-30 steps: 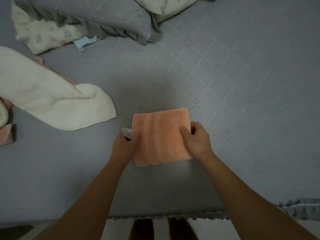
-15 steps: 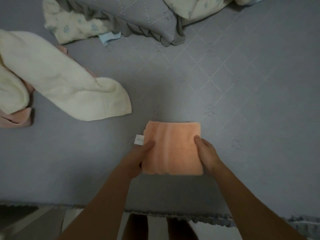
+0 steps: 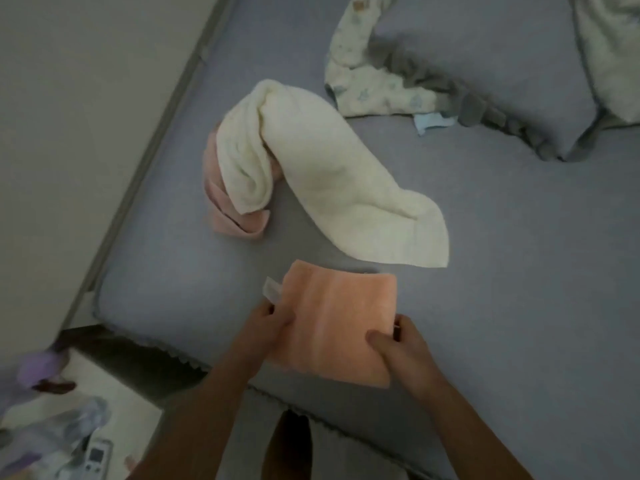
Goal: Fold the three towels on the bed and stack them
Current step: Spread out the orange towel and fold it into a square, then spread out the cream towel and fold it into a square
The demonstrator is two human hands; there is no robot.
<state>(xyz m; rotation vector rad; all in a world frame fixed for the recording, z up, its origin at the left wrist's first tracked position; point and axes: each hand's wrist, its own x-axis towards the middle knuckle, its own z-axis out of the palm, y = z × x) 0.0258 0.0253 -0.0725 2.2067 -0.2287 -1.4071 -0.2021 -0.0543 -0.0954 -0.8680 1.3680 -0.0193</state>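
Head view, somewhat blurred: left hand [image 3: 268,318] and right hand [image 3: 401,341] pinch the folded orange towel [image 3: 332,320] by its sides.

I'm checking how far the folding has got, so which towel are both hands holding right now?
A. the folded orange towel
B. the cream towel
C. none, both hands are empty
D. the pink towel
A: the left hand and right hand grip opposite edges of the folded orange towel, while the cream towel lies unfolded over the pink towel farther up the bed.
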